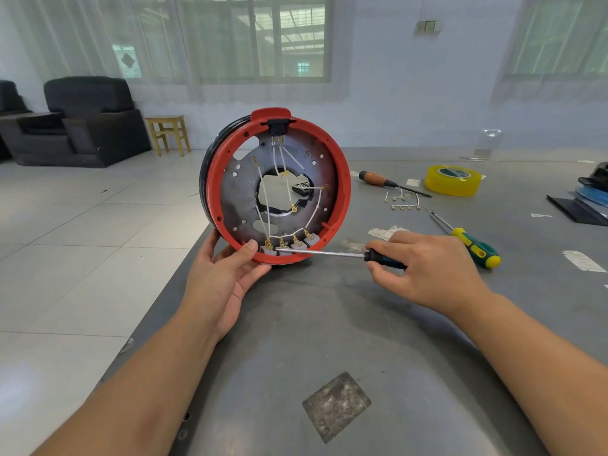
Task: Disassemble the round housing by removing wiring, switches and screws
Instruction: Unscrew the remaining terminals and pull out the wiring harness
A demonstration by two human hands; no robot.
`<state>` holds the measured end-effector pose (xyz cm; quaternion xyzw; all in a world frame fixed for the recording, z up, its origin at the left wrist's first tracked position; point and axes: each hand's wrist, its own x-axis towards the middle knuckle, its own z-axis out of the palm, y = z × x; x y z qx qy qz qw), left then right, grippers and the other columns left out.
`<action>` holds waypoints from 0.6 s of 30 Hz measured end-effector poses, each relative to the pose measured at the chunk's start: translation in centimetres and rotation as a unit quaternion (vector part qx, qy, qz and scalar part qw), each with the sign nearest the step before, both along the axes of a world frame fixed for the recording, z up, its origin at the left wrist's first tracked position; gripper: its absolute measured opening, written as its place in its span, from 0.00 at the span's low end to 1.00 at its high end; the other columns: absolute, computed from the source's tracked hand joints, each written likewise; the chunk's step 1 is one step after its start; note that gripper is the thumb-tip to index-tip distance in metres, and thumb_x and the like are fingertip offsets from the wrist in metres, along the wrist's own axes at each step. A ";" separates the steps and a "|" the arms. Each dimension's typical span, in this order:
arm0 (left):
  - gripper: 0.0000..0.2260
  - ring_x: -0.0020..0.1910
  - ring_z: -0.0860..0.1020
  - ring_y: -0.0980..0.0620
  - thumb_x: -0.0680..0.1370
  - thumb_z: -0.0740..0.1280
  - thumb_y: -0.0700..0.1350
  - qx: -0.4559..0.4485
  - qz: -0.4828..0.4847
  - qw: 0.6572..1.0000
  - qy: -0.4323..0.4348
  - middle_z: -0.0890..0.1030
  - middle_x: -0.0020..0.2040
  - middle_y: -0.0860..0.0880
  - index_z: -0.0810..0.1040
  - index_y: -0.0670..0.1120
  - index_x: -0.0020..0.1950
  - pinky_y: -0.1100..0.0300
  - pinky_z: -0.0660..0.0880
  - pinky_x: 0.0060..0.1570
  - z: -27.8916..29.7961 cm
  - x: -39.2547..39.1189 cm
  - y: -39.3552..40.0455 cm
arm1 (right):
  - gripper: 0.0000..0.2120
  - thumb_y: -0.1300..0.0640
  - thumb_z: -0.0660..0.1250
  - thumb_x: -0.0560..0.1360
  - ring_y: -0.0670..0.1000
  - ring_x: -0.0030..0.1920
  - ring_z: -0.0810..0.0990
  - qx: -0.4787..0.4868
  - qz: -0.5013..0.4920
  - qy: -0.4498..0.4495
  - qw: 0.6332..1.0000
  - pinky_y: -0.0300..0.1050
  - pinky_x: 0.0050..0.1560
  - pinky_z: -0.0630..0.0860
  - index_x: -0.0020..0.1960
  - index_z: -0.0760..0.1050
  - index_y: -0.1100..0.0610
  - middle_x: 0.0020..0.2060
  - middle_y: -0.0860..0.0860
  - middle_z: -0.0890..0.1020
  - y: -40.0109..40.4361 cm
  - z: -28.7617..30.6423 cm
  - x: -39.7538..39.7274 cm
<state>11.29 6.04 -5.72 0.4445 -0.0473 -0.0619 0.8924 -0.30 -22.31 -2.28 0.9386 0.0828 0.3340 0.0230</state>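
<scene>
Screwdriver point(329, 254) tip at switches point(289, 246); housing point(342, 192) upright.

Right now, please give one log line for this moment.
left hand: steadies round housing | right hand: holds screwdriver | tip: at grey switches
</scene>
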 end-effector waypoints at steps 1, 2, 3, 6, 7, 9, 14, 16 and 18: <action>0.30 0.56 0.86 0.38 0.77 0.73 0.30 -0.001 0.004 1.000 0.002 0.87 0.58 0.42 0.72 0.49 0.76 0.42 0.85 0.51 0.1 -0.1 0.0 | 0.16 0.40 0.60 0.78 0.50 0.36 0.80 -0.004 0.001 -0.001 1.000 0.41 0.27 0.73 0.55 0.84 0.43 0.38 0.44 0.82 0.0 0.0 0.0; 0.30 0.55 0.87 0.39 0.77 0.73 0.30 -0.002 0.008 1.000 0.005 0.87 0.57 0.42 0.73 0.49 0.75 0.43 0.85 0.50 0.1 -0.1 0.0 | 0.16 0.40 0.60 0.78 0.50 0.36 0.80 -0.007 0.004 -0.004 1.000 0.42 0.27 0.73 0.55 0.84 0.43 0.38 0.44 0.82 0.1 -0.1 0.0; 0.30 0.55 0.87 0.39 0.77 0.73 0.30 -0.005 0.012 1.000 0.008 0.87 0.57 0.42 0.73 0.49 0.75 0.44 0.85 0.49 0.1 -0.1 0.0 | 0.16 0.40 0.60 0.78 0.50 0.36 0.80 -0.008 0.008 -0.009 1.000 0.43 0.27 0.74 0.55 0.84 0.43 0.38 0.44 0.82 0.1 -0.1 0.0; 0.29 0.54 0.87 0.39 0.77 0.72 0.30 -0.014 0.022 1.000 0.012 0.88 0.55 0.43 0.72 0.48 0.76 0.46 0.85 0.47 0.2 -0.3 0.0 | 0.15 0.41 0.62 0.78 0.51 0.36 0.81 -0.006 0.026 -0.022 0.999 0.43 0.26 0.74 0.55 0.84 0.45 0.38 0.44 0.82 0.2 -0.4 0.1; 0.29 0.54 0.87 0.40 0.77 0.72 0.31 -0.013 0.022 1.000 0.009 0.88 0.55 0.43 0.72 0.48 0.76 0.47 0.85 0.47 0.3 -0.4 0.0 | 0.15 0.41 0.62 0.78 0.52 0.37 0.82 -0.006 0.028 -0.026 0.999 0.44 0.27 0.74 0.56 0.84 0.45 0.39 0.45 0.82 0.2 -0.6 0.2; 0.28 0.55 0.87 0.40 0.78 0.72 0.31 -0.011 0.025 1.000 0.002 0.88 0.55 0.43 0.72 0.47 0.76 0.48 0.85 0.48 0.4 -0.5 0.0 | 0.15 0.41 0.63 0.78 0.52 0.38 0.83 -0.005 0.030 -0.036 0.999 0.43 0.27 0.73 0.58 0.83 0.44 0.40 0.45 0.83 0.3 -0.8 0.3; 0.29 0.54 0.87 0.40 0.77 0.73 0.32 -0.019 0.039 0.999 0.012 0.87 0.56 0.42 0.70 0.47 0.76 0.47 0.85 0.49 0.6 -0.7 0.0 | 0.16 0.40 0.64 0.78 0.52 0.38 0.84 0.001 0.036 -0.039 0.999 0.42 0.26 0.72 0.60 0.83 0.44 0.40 0.44 0.83 0.3 -1.2 0.4; 0.29 0.54 0.87 0.40 0.77 0.73 0.32 -0.020 0.043 0.999 0.013 0.87 0.56 0.42 0.71 0.47 0.76 0.47 0.86 0.49 0.6 -0.7 -0.1 | 0.17 0.39 0.63 0.78 0.52 0.39 0.84 0.005 0.037 -0.035 0.999 0.43 0.26 0.73 0.60 0.82 0.44 0.41 0.44 0.83 0.3 -1.3 0.4; 0.28 0.53 0.87 0.41 0.77 0.73 0.32 -0.023 0.049 0.998 0.019 0.87 0.56 0.42 0.71 0.47 0.75 0.48 0.86 0.48 0.6 -0.7 -0.1 | 0.18 0.39 0.61 0.79 0.52 0.39 0.84 0.006 0.036 -0.037 0.999 0.44 0.26 0.73 0.61 0.83 0.44 0.41 0.44 0.84 0.5 -1.4 0.4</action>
